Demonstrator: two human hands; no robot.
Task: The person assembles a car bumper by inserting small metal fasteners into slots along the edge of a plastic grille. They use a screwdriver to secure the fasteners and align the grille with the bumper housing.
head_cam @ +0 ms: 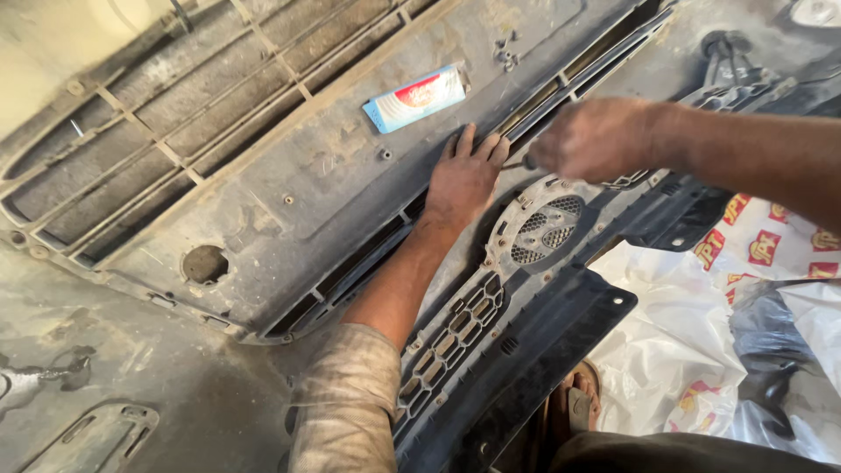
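1. Head view looks down on a dusty grey car bumper [289, 201] lying inner side up on a grimy concrete floor [131, 368], with its grille [455, 328] of honeycomb openings running toward the lower middle of the frame.
2. A small blue, white and red box [413, 98] lies on the flat band of the bumper, well above the hands and apart from both.
3. A round hole [205, 264] sits in the bumper's left part, far from the work.
4. A round mesh emblem mount [540, 230] lies just below and between the two hands.
5. White plastic bags [674, 350] with red and yellow print are bunched at the right, beside a black trim panel [543, 350], and a sandalled foot [578, 398] shows at the bottom edge under that panel.
6. The left hand [464, 180] lies flat, palm down, fingers spread and pointing up the frame, pressing on the bumper just beside a long slot; its forearm in a rolled, soiled sleeve [346, 398] crosses over the grille.
7. The right hand [594, 138] comes in from the right with the arm bare, curled into a fist around a thin dark tool [519, 163] whose tip touches the bumper close to the left fingertips.
8. What kind of tool it is cannot be told, since the fist hides most of it.
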